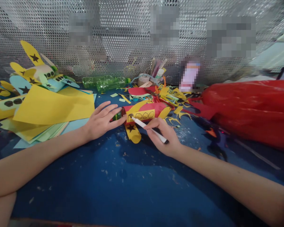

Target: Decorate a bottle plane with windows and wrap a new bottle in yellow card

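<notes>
A toy airplane point(161, 109), a bottle wrapped in red paper with yellow wings, lies on the blue table. Its yellow side strip point(144, 115) bears a row of drawn black ovals, and a black star marks the near wing point(133, 135). My left hand point(104, 121) grips the green bottle neck at the left end, thumb in front and fingers stretched over it. In my right hand point(164, 137) is a white marker point(153, 130), pinched between thumb and fingers, its tip at the leftmost oval. The ovals look like outlines; the leftmost is partly dark.
Finished-looking paper airplanes point(44, 75) and yellow sheets point(54, 105) lie at left. Green bottles point(112, 83), paper scraps point(172, 96) and a cup of tools point(145, 79) stand or lie behind. A big red plastic bag point(251, 110) is at right; a perforated metal screen point(123, 37) rises behind.
</notes>
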{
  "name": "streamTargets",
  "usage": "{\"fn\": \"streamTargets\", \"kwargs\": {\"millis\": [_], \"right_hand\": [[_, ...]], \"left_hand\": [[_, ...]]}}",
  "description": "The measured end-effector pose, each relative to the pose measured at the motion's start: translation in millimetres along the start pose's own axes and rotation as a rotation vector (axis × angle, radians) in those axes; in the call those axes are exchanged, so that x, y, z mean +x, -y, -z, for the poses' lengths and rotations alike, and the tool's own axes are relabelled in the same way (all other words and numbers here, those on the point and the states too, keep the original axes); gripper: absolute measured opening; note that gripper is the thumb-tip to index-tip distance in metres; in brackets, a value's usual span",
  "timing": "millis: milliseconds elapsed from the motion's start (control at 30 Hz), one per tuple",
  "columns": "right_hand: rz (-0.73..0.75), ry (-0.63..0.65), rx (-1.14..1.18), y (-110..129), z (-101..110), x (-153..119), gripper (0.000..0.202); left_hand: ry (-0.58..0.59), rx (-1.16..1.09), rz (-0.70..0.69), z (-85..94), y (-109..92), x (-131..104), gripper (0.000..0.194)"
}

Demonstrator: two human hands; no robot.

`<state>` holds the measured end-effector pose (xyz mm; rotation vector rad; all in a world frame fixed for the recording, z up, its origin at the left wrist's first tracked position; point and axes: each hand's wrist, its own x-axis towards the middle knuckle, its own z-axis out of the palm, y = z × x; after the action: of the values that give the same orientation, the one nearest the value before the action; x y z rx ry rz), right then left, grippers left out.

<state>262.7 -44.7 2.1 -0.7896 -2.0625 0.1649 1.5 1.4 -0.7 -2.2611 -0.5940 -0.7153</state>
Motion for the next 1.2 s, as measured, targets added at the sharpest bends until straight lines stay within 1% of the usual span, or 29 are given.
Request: {"fn": "streamTargets", "kwargs": {"millis": [267,833,1067,1200], "right_hand": [[0.038,0.015,0.003,-0.1,-0.7,0.0,0.013],[0.050,0.026,0.028,-1.0,-1.4,0.5,0.013],[0.068,0.009,0.025,-2.5,-1.1,0.1,0.014],[0.043,-0.016,0.004,-2.9,-1.1,-1.1,0.014]], "left_hand": [[-0.026,0.074,-0.041,3.1,-0.3,4.0,0.034],[-0.030,0.089,-0.056,1.5,0.3,2.1,0.037],[-0.041,0.104,-0.066,1.9,-0.1,3.1,0.038],[-0.034,0.111,-0.057,1.4,0.0,2.6,0.037]]}}
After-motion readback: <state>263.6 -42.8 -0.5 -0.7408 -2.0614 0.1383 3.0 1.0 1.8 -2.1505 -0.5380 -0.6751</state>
